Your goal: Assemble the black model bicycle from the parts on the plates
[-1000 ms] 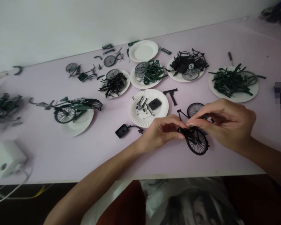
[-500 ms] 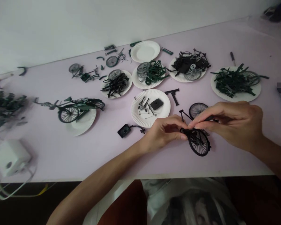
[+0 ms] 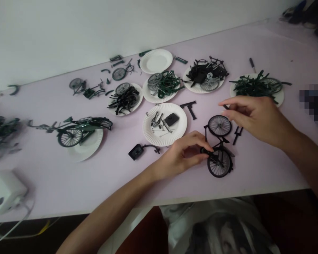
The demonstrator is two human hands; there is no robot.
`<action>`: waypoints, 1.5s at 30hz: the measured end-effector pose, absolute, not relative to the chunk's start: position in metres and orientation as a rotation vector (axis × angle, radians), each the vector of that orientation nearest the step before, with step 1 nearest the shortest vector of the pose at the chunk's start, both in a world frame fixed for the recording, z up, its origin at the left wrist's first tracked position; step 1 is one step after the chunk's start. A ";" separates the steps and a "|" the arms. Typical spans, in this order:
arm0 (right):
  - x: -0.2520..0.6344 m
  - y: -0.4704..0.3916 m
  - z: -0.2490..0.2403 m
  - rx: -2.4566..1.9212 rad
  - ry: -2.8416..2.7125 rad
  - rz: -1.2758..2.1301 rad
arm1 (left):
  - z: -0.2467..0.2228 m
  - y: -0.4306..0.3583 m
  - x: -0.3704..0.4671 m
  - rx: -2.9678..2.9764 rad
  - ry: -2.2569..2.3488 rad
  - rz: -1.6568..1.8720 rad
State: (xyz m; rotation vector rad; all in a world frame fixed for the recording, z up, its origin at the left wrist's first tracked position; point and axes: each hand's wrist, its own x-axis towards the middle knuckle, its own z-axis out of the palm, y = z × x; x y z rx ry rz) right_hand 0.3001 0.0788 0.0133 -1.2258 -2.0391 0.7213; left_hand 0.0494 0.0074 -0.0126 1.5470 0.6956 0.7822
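A black model bicycle lies near the table's front edge, its two spoked wheels facing up. My left hand pinches a part of it beside the nearer wheel. Raised above and to the right of the farther wheel, my right hand pinches a small dark piece, mostly hidden by the fingers. Right of the bicycle lies a black forked part. A black basket-like part with a curved arm rests left of my left hand.
A paper plate with small parts stands beyond my left hand. Several plates of bicycle parts, such as the black pile, line the back. A green model bicycle lies across a plate at left, near a white box.
My right hand has lifted away from the bicycle, up the table, with the small dark piece in its fingers. My left hand stays on the bicycle. The view has shifted slightly right.
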 end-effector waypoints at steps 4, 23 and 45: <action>0.301 0.088 0.001 -1.079 -2.251 0.523 | -0.014 0.007 0.051 1.574 0.702 0.814; 0.291 0.067 0.014 -0.943 -1.825 1.509 | -0.010 0.012 0.032 1.852 0.928 1.459; 0.286 0.060 -0.002 -0.652 -2.275 0.696 | 0.000 0.017 0.014 2.428 1.145 1.375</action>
